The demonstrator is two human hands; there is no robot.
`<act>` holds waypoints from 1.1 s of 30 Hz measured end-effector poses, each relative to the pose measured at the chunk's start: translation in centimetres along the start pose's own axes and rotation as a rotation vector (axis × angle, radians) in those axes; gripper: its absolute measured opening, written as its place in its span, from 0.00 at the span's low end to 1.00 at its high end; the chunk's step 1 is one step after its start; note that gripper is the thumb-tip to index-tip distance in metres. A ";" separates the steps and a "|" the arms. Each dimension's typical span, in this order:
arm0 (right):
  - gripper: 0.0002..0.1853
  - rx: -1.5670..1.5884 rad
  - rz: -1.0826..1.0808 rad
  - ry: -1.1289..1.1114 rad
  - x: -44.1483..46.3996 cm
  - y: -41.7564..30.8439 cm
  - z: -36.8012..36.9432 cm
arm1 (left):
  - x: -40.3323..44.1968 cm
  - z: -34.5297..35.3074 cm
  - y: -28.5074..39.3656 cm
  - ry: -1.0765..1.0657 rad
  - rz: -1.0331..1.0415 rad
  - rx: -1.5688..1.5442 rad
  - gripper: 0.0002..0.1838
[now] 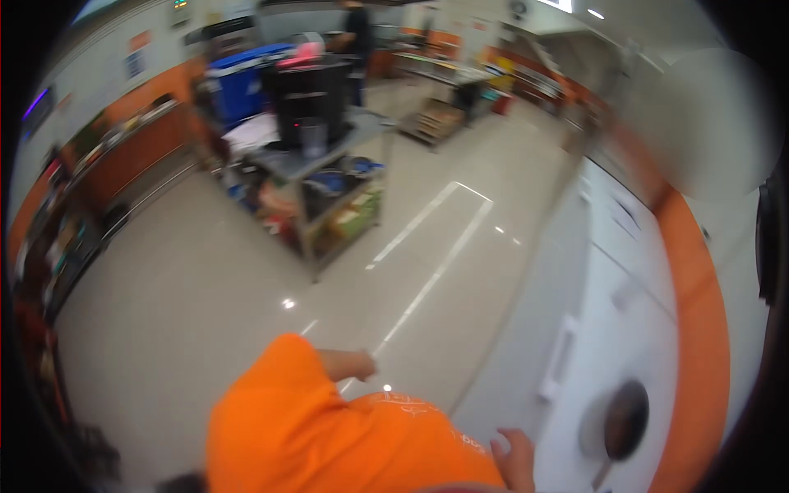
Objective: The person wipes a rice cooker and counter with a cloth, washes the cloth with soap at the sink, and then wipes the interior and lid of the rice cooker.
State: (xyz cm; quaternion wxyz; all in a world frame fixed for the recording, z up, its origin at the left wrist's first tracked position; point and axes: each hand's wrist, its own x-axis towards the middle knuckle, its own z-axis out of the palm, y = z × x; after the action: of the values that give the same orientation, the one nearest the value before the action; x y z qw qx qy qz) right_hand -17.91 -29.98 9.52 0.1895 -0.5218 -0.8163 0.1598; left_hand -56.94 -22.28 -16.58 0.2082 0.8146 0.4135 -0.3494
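My left hand (357, 365) hangs out ahead of the orange shirt (353, 435), over the tiled floor. It is blurred and its fingers run together, so their pose is unclear; nothing shows in it. Low in the view, my right hand (515, 458) is beside the shirt, fingers apart and holding nothing visible. Nearest to that hand is a white chest-like unit (629, 283) with a pale handle (560, 359) on its side. A dark round pan (628, 419) lies on top of it, its handle pointing toward me. Neither hand touches the pan.
A metal worktable (316, 168) ahead carries a black bin-like container (308, 103) and a blue container (238, 90); goods fill its lower shelf. Behind it stands a person in dark clothes (357, 37). Counters (136, 148) line the left wall. Shiny tiled floor (427, 263) runs between.
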 end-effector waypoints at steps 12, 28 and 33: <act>0.26 -0.898 -0.180 -1.203 25.9 -4.4 45.2 | -48.7 50.2 -12.4 0.089 -1.500 -1.362 0.24; 0.18 -0.658 -0.755 -1.027 62.3 -63.6 86.8 | -53.8 66.2 -20.7 0.236 -1.814 -2.197 0.29; 0.14 0.160 -1.171 -0.836 61.8 -106.2 93.7 | -56.8 66.5 -12.3 -0.173 -2.074 -2.213 0.15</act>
State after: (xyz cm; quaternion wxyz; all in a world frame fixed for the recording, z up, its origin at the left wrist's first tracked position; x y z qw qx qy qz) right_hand -170.24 -22.50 -15.21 -0.0465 0.1211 -0.9519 0.2775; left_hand -116.95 -87.02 -19.63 0.3887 -0.4107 0.8193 0.0945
